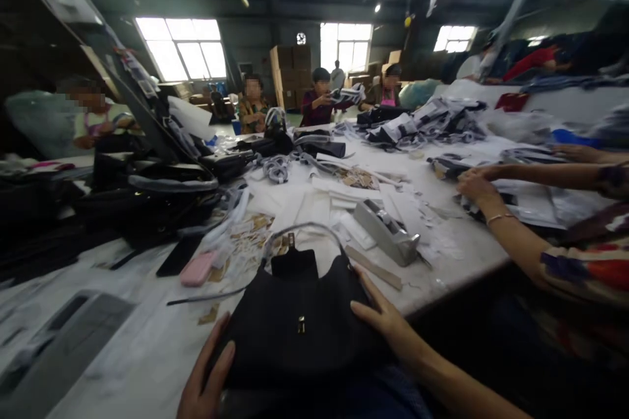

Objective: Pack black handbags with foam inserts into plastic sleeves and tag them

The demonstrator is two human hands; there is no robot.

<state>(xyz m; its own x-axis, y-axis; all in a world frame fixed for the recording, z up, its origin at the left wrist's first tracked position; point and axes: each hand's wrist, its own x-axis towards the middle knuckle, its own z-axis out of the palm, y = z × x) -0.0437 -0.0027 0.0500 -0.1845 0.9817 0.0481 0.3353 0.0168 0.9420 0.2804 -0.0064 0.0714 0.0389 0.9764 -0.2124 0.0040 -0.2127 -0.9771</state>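
Workshop tabletop (466,252), cluttered | black bag (275,334) at near edge | left hand (209,366) fingers gripping its left side, right hand (388,324) its right | clasp (301,325) too small to read

We note: handbag (289,301) black, its clasp (301,325) gold-toned; pink case (197,269); grey tape dispenser (386,232); white tabletop (455,252); co-worker's sleeve (584,268) patterned in red, blue and cream.

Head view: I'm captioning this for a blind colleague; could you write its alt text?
A person's left hand and right hand rest against opposite sides of a black handbag, its flap open, at a cluttered white table. Beyond it stand a gray tape dispenser and, further off, other people.
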